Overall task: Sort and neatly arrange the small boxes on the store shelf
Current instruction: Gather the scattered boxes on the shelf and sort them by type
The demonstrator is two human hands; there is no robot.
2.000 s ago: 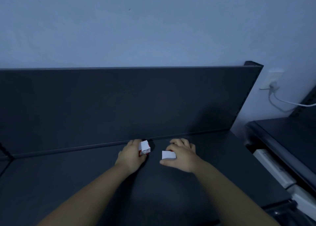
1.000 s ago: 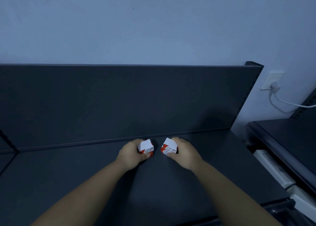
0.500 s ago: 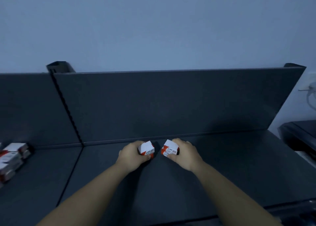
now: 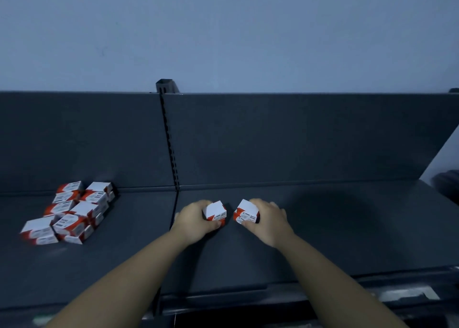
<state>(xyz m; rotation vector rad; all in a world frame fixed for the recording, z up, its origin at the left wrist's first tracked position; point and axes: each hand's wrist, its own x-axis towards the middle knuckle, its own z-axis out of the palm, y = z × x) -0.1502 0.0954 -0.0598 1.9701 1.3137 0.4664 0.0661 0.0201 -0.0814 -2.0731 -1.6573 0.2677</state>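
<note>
Grip on both sides: left hand (image 4: 192, 222) wrapped round the left box (image 4: 215, 211), thumb along its front edge; right hand (image 4: 269, 224) clamped likewise on the right box (image 4: 246, 212). Held both low over the dark shelf (image 4: 335, 233), just right of the slotted upright (image 4: 170, 138), close together but apart. Tipped corner-up, white faces topmost, long axes seemingly running back under the fingers. Judged the loose pile of matching boxes (image 4: 72, 213), well off leftward, nearer the left hand

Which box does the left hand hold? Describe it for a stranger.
Find the slotted post dividing the dark shelf. Just right of its foot, the left hand and right hand each grip a red-and-white box. Yours is the left box, nearer the post.
</note>
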